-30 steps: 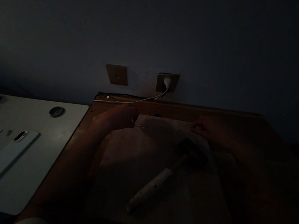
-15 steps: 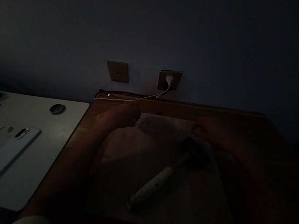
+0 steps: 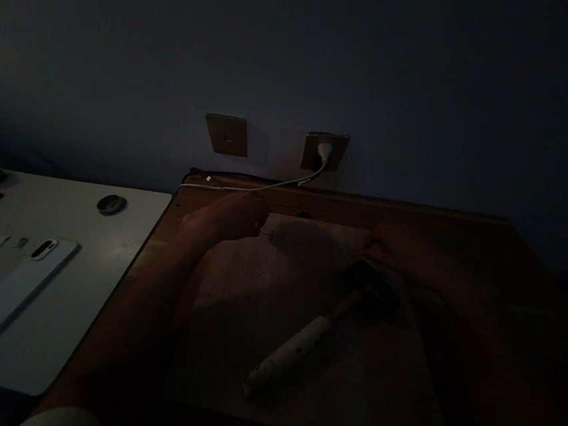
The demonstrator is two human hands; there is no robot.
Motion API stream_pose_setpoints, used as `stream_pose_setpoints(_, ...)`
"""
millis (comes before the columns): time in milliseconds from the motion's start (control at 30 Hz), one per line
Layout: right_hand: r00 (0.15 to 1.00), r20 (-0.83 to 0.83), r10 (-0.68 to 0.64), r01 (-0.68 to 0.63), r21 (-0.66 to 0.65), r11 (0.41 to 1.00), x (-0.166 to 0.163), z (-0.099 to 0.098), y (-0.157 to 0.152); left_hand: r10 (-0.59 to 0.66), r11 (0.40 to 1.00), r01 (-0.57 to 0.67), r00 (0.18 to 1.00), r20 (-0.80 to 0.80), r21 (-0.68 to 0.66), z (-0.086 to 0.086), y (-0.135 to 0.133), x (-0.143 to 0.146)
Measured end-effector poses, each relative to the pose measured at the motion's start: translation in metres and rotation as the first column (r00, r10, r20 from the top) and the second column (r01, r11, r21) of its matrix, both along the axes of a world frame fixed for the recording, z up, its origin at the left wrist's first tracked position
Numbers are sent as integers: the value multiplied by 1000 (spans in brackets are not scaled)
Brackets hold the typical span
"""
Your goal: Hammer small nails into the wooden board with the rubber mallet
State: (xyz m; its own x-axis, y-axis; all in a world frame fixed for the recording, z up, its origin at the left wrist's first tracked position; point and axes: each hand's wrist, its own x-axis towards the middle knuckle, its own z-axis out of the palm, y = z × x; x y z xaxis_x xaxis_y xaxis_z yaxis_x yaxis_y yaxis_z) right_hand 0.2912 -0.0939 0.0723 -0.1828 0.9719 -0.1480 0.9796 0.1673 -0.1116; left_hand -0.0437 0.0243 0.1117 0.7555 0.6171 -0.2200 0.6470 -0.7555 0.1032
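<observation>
The scene is very dark. At the far left part of a board (image 3: 271, 348), my left hand (image 3: 237, 217) is closed, with a thin wire-like piece (image 3: 266, 233) poking out from its fingertips. Across from it, my right hand (image 3: 392, 246) rests by the board's far right edge, its fingers curled together; what they pinch, if anything, is lost in shadow. A hammer (image 3: 291, 347) lies slantwise on the board, its dark head (image 3: 371, 288) just below my right hand and its pale wrapped handle pointing toward me.
A white table (image 3: 122, 255) adjoins on the left, bearing a white phone (image 3: 24, 285) and a small round dark object (image 3: 111, 204). On the wall behind are a wall plate (image 3: 227, 135) and a socket with a white plug (image 3: 325, 151); its cable (image 3: 271, 186) runs along the wooden table's back edge.
Both hands stay in nearly the same places. The thin piece at my left fingertips shows at a slightly different angle, and the view has shifted a little. The hammer lies as before.
</observation>
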Motion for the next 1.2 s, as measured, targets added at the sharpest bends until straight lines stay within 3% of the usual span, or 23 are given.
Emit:
stream_pose_setpoints(433,1000,0,3,-3,0,1000,-4,6,0,-76,995,83,989,123,-52,1,-5,-1)
stream_pose_setpoints(700,984,-174,41,-24,98,995,-14,15,-4,-121,989,130,985,120,-73,-4,-13,9)
stream_pose_setpoints(867,979,-199,51,-29,113,993,-18,13,-4,-118,989,129,984,132,-76,-7,-12,9)
stream_pose_setpoints(1200,982,-186,31,-8,125,992,-18,7,-3,-112,994,110,978,176,23,-6,2,-6)
